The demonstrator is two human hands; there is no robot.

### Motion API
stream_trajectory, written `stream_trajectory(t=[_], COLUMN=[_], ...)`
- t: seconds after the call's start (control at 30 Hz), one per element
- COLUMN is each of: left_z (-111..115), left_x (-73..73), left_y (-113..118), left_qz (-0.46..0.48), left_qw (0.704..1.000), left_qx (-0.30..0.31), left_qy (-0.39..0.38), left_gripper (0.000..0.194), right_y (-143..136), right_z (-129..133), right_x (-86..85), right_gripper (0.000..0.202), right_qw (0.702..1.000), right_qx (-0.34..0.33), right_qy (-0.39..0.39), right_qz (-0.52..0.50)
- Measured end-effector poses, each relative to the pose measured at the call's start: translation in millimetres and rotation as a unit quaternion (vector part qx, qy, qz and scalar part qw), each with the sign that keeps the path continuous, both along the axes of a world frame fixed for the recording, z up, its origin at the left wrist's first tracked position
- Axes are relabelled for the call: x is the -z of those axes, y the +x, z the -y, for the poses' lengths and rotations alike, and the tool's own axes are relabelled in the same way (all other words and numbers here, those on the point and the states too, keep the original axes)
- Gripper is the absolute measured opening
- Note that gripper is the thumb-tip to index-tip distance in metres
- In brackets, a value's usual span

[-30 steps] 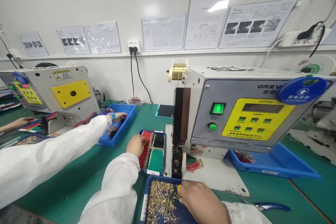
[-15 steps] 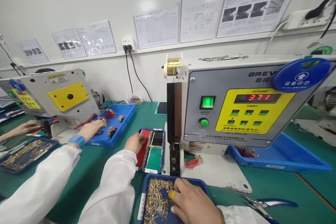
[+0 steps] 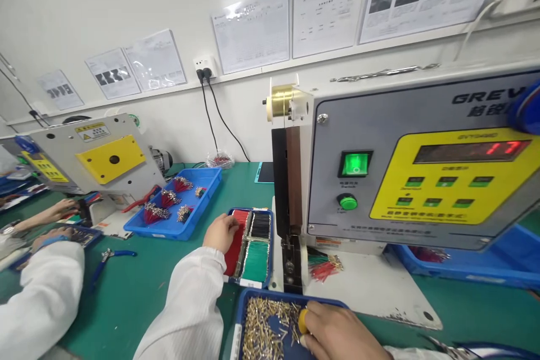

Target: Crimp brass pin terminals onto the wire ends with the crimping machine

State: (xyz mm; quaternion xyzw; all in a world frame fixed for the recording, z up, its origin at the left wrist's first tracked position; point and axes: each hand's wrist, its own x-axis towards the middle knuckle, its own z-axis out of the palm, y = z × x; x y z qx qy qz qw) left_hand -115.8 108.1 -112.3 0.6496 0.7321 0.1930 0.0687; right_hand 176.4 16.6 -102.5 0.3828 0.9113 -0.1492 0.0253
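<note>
Two black plugs [image 3: 206, 73] sit in a wall socket [image 3: 198, 63] between posted sheets [image 3: 253, 34]

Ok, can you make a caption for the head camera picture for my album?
Left hand at the red wires, right hand at the gold-coloured metal bits.

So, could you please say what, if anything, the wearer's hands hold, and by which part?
Cannot tell for either: the left hand is at the red wires, the right hand at the gold-coloured terminals; any hold is unclear.
</note>
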Motion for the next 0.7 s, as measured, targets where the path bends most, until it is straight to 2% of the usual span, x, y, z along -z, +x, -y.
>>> stream_trajectory(t=[0.1,0.17,0.23,0.33,0.43,0.5,0.57,0.7], left_z=[18,42,75,127,162,171,171,156], left_x=[-13.4,-20.3,-20.9,-6.0,18.8,29.7,29.7,3.0], left_y=[4,6,6,4,4,6,11,27], left_qz=[0.007,0.008,0.002,-0.017,-0.068,-0.116,-0.158,-0.221], left_qw=[1.0,0.998,0.996,0.993,0.987,0.98,0.974,0.96], left_qx=[0.005,0.038,0.075,0.111,0.135,0.152,0.157,0.138], left_qy=[0.03,0.041,0.042,0.045,0.059,0.062,0.035,-0.105], left_gripper=[0.015,0.018,0.021,0.021,0.019,0.026,0.033,0.037], right_y=[2,4,6,6,6,5,5,3], right_z=[2,3,5,7,9,10,11,11], right_x=[2.6,4.1,5.8,8.5,11.3,12.6,13.0,11.5], right_gripper=[0.011,0.012,0.012,0.013,0.013,0.013,0.014,0.016], right_qw=[0.999,0.998,0.996,0.991,0.986,0.985,0.983,0.984], right_qx=[0.001,-0.004,-0.007,-0.005,0.007,0.022,0.035,0.029], right_qy=[0.003,0.011,0.024,0.054,0.088,0.1,0.104,0.1], right_qz=[-0.038,-0.064,-0.088,-0.119,-0.138,-0.142,-0.144,-0.143])
